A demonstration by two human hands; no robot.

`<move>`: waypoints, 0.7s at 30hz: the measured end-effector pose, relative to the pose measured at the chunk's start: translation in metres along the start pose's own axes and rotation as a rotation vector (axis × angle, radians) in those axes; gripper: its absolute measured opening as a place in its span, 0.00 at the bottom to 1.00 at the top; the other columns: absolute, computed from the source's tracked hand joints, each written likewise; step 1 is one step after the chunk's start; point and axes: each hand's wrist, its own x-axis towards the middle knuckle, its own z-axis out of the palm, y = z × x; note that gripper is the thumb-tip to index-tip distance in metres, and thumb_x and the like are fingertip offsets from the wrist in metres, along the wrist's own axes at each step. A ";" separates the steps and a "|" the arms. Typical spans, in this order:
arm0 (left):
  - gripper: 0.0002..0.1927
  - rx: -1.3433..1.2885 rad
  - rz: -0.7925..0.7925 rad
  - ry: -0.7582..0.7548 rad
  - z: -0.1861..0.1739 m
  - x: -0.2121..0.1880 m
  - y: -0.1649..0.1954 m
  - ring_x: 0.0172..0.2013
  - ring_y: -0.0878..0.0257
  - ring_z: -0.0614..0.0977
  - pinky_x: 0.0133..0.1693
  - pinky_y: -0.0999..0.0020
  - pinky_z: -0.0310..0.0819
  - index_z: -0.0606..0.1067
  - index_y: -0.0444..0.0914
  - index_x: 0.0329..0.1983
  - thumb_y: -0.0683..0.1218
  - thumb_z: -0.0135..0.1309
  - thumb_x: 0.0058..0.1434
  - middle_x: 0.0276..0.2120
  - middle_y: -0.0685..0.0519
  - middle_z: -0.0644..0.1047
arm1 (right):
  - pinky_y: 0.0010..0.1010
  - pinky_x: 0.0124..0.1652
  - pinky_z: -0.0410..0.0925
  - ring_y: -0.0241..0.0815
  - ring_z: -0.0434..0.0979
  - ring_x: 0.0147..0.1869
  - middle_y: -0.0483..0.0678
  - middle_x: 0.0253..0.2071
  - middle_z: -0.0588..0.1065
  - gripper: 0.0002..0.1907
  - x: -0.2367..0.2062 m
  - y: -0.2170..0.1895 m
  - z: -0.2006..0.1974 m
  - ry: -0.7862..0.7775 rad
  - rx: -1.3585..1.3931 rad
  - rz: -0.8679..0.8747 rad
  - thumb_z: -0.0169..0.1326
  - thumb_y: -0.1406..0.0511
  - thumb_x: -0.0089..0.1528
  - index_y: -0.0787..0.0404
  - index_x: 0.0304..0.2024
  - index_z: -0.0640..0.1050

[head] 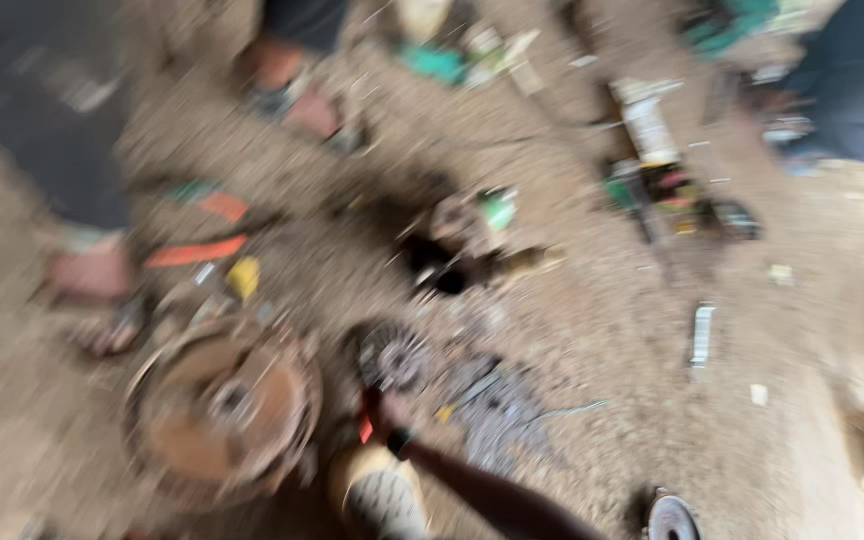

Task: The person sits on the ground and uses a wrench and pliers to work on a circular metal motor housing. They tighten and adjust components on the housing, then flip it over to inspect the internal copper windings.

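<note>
The view is heavily blurred. My right hand [376, 408] reaches in from the bottom right, with a dark band on its wrist. It lies at the lower edge of a round, toothed metal part [392, 355] on the dirt ground, and something small and red [364, 428] shows beside the fingers. The blur hides whether the hand grips anything. A large rusty round drum [222, 400] lies just left of the hand. My left hand is out of view.
Other people's feet stand at the top [287, 85] and left [92, 272]. Scattered about are dark metal parts [437, 265], a green-and-black tool [652, 190], orange scraps [197, 252], a flat metal piece [702, 335] and a round part [670, 517].
</note>
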 end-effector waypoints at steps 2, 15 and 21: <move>0.15 0.012 0.045 -0.004 -0.018 -0.011 0.009 0.15 0.66 0.62 0.17 0.69 0.54 0.64 0.42 0.35 0.53 0.46 0.74 0.19 0.58 0.62 | 0.46 0.26 0.67 0.55 0.76 0.25 0.57 0.23 0.75 0.22 0.000 0.003 0.004 -0.017 -0.023 -0.009 0.42 0.56 0.70 0.63 0.31 0.77; 0.20 -0.327 -0.146 0.067 -0.037 -0.046 0.094 0.13 0.70 0.61 0.16 0.71 0.50 0.62 0.42 0.25 0.53 0.47 0.73 0.16 0.59 0.60 | 0.41 0.20 0.64 0.51 0.72 0.21 0.54 0.22 0.72 0.20 -0.015 0.063 0.025 -0.084 0.286 0.236 0.42 0.56 0.69 0.64 0.34 0.76; 0.22 -0.395 -0.103 0.017 -0.051 -0.057 0.095 0.13 0.70 0.61 0.16 0.72 0.50 0.62 0.41 0.24 0.53 0.47 0.74 0.15 0.60 0.60 | 0.29 0.15 0.53 0.33 0.60 0.15 0.41 0.17 0.65 0.20 -0.097 0.145 -0.062 -0.047 0.297 0.075 0.49 0.55 0.68 0.64 0.34 0.77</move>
